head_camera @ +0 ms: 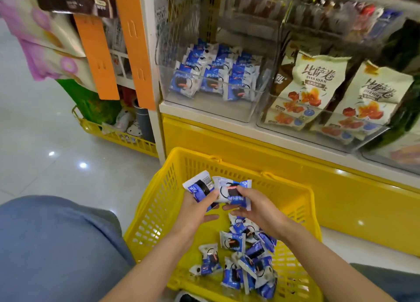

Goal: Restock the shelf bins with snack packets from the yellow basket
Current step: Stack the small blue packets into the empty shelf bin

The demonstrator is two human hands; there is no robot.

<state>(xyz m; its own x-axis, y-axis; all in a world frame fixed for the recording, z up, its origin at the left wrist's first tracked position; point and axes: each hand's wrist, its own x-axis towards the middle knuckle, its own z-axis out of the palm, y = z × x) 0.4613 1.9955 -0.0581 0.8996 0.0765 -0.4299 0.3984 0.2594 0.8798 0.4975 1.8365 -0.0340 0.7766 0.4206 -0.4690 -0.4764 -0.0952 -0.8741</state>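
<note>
Hands are both up over the yellow basket, meeting near the middle of the view, each holding a blue-and-white snack packet.

Left hand comes in from about 7 o'clock with a fairly straight wrist. Its fingers are curled round the first packet and the thumb lies over the lower end. That packet sits tilted, long axis roughly 10 to 4 o'clock, with the white crimped end and barcode poking up toward 10-11. There might be another packet tucked under it in the same hand, honestly can't tell.

Right hand reaches in from 5 o'clock, thumb on top and fingers underneath, pinching the second packet. This one lies more or less across, long axis 9 to 3. Its left end is right up against the first packet and its other crimped end points to 3.

Loose packets are heaped in the basket bottom at 5-6 o'clock from the hands, pointing every which way. The basket sits on the floor just beside the yellow base of the shelf.

At 12 o'clock from the hands, on the lowest shelf, a clear bin holds the same kind of stocked packets in rough rows, faces forward. Cream snack bags fill the next bin at 2 o'clock. A denim knee sits at 8 o'clock.
</note>
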